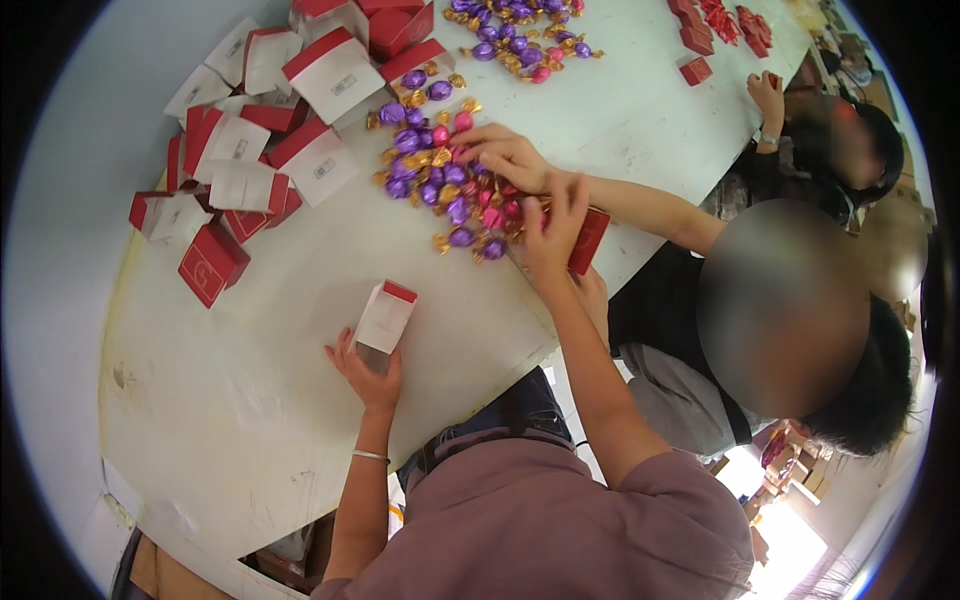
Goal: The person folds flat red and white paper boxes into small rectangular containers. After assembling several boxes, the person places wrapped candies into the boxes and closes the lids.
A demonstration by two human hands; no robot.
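Observation:
A small white box with a red end flap (387,315) stands on the table, with my left hand (372,375) closed around its near end. My right hand (553,240) is raised at the right edge of a heap of wrapped candies (432,175), its fingers apart and slightly blurred; I see nothing held in it. The candies have purple or pink wrappers with gold twisted ends. A co-worker's hand (510,160) reaches into the same heap just beyond mine. Partly hidden behind my right hand, the co-worker's other hand holds a red box (590,240).
Several red-and-white boxes (240,140) are piled at the far left of the white table (250,400). More candies (520,40) lie at the far edge. Red boxes (695,40) lie far right, near another person's hand (768,100). The co-worker sits close on my right.

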